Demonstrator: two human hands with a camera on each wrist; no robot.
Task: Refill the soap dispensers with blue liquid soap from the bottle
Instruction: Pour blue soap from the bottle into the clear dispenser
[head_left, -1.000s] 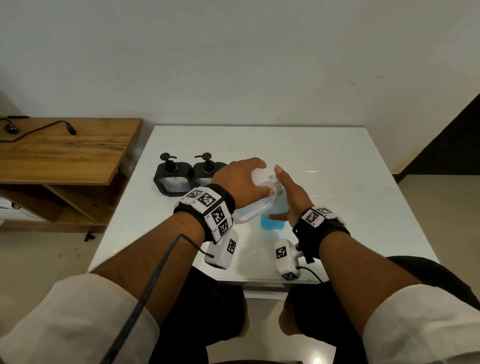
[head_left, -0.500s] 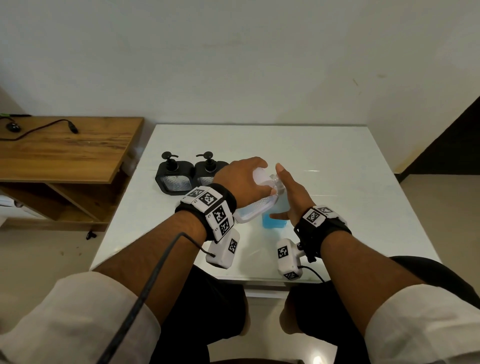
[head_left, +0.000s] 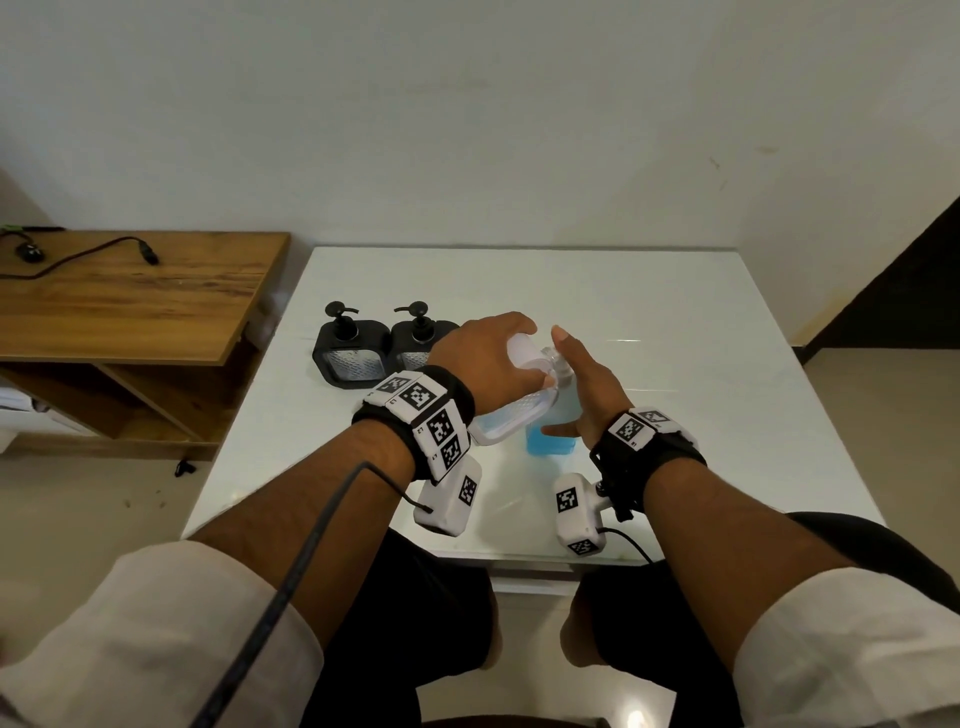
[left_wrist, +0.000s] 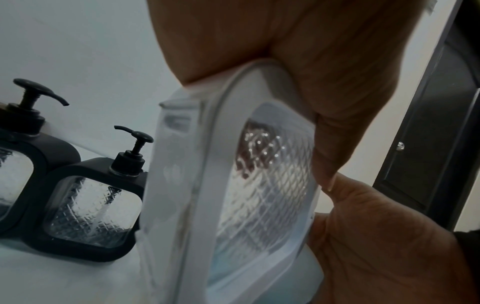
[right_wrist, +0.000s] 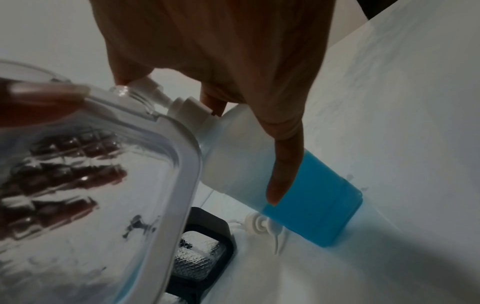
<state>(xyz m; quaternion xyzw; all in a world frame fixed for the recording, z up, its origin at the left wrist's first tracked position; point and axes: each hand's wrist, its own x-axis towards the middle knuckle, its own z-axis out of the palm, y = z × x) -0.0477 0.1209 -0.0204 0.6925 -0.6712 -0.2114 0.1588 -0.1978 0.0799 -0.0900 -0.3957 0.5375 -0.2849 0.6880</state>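
My left hand (head_left: 488, 358) grips a white-framed clear soap dispenser (head_left: 511, 415) and holds it tilted over the table, its open neck (right_wrist: 122, 90) toward the bottle. A thin layer of blue liquid lies in its low corner. My right hand (head_left: 587, 384) holds the soap bottle (head_left: 550, 441), which is about half full of blue soap. The thumb lies down the bottle's side (right_wrist: 283, 164) and the fingers sit at its white pump (right_wrist: 187, 107), whose spout meets the dispenser's neck. In the left wrist view, my left hand (left_wrist: 311, 72) wraps the dispenser (left_wrist: 259, 195) from above.
Two black-framed pump dispensers (head_left: 349, 358) (head_left: 415, 348) stand side by side at the left of the white table (head_left: 623, 301). A loose white pump head (right_wrist: 259, 224) lies on the table behind the bottle. A wooden desk (head_left: 130, 296) with a cable stands to the left.
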